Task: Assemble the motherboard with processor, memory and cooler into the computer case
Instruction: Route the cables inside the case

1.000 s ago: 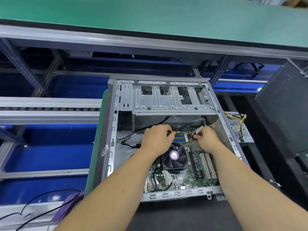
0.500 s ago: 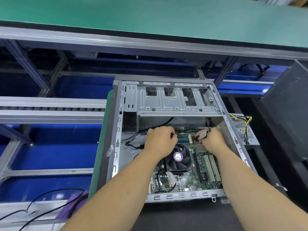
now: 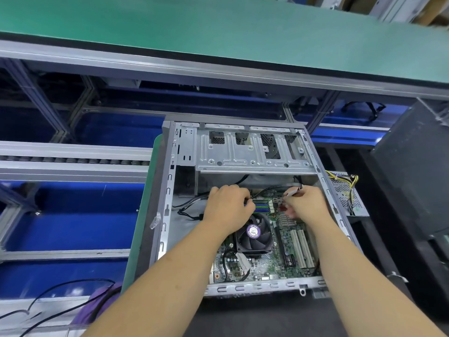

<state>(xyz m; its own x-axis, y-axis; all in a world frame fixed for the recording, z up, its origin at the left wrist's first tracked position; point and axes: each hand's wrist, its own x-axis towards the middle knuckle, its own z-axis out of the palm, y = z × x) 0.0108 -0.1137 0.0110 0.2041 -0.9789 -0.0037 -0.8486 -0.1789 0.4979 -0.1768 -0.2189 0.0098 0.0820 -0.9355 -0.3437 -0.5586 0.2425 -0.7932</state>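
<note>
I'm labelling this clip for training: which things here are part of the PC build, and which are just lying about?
In the job:
computer case
motherboard
cooler fan
black cable by the left hand
connector pinched by the right hand

Lying about:
power supply beside the case
purple cloth
loose black wires

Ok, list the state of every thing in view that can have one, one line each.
computer case: lying on its side, open, panel off.
motherboard: lying inside the case.
cooler fan: mounted on the board.
memory sticks: seated in their slots.
left hand: curled round a black cable.
right hand: pinching a flat grey cable.
power supply: outside the case, wires loose.
</note>
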